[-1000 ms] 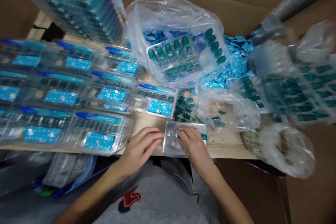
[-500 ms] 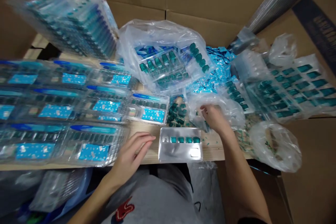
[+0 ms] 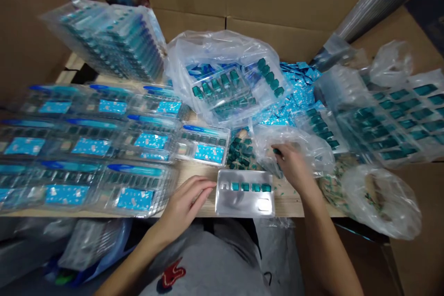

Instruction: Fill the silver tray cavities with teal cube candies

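From here I see the clear plastic tray (image 3: 244, 203) on the wooden surface (image 3: 287, 206), four teal pieces (image 3: 256, 188) in its row. At its nine o'clock, the left hand (image 3: 189, 201) lies loosely open, holding nothing I can see. Toward two, the right hand (image 3: 294, 165) pinches a small dark-teal piece (image 3: 276, 151) by a plastic bag (image 3: 317, 148); loose teal pieces (image 3: 241, 151) sit at twelve, filled blister packs (image 3: 142, 182) around nine to ten.

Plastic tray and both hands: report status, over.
Right hand pinching small teal piece over plastic bag. Left hand open beside tray. Tray flat, four teal pieces inside. Bag, loose pieces just beyond.
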`<state>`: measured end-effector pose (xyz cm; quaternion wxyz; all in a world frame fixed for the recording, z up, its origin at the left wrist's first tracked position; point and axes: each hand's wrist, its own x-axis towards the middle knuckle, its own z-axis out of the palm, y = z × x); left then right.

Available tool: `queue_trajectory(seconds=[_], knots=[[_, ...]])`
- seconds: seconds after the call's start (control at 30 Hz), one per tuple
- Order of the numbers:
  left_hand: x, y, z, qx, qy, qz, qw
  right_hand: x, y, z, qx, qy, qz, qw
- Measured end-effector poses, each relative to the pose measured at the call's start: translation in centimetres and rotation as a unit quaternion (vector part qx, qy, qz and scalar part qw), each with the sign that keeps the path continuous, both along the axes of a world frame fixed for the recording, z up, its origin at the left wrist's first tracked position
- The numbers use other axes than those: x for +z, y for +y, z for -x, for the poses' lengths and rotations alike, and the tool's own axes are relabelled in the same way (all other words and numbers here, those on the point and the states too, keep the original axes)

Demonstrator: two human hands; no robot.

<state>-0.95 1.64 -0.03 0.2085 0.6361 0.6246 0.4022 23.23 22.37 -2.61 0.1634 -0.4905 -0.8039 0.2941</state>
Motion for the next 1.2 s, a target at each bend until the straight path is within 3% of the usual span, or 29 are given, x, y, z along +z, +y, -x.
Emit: queue_trajectory(seconds=[0.13, 0.2, 0.33, 0.4, 0.6, 0.7, 0.83, 0.9, 0.97, 1.0, 1.1, 1.2], knots=[[0.2, 0.6, -0.5, -0.004, -0.032, 0.017, 0.999, 2.4, -5.2, -0.6, -0.073, 0.102, -0.023, 0.992], [0.7, 1.1, -1.1, -0.015, -0.060, 0.021, 0.998, 3.7, -7.8, 0.2, -0.076, 0.178, 0.022, 0.981], [2.2, 2.1, -3.0, -0.031, -0.111, -0.014, 0.993, 6.2, -10.8, 2.7, -0.040, 0.403, 0.218, 0.888], [3.0, 2.5, -3.7, -0.040, -0.120, -0.058, 0.990, 7.0, -11.5, 3.7, -0.039, 0.436, 0.245, 0.865], [4.6, 2.5, -3.9, -0.038, -0.058, -0.127, 0.989, 6.6, -12.2, 4.9, -0.049, 0.466, 0.232, 0.852], [4.2, 2.4, -3.6, -0.037, -0.005, -0.159, 0.987, 5.9, -12.5, 5.3, -0.030, 0.502, 0.271, 0.821], [3.1, 2.2, -3.7, -0.017, 0.037, -0.208, 0.977, 5.8, -13.0, 6.1, -0.027, 0.525, 0.375, 0.764], [2.9, 2.0, -3.8, -0.002, 0.038, -0.215, 0.976, 6.0, -13.4, 6.5, -0.036, 0.513, 0.415, 0.751], [3.0, 1.9, -3.8, 0.010, 0.042, -0.221, 0.974, 5.9, -13.6, 6.6, -0.037, 0.488, 0.421, 0.764], [3.1, 1.8, -3.6, 0.013, 0.044, -0.226, 0.973, 5.7, -13.6, 6.6, -0.033, 0.469, 0.400, 0.787], [3.1, 1.4, -2.4, 0.035, 0.026, -0.203, 0.978, 4.9, -12.9, 6.2, -0.041, 0.413, 0.263, 0.871], [2.3, 0.6, -0.4, 0.117, 0.008, -0.151, 0.981, 3.9, -11.6, 5.5, -0.027, 0.322, 0.114, 0.940]])
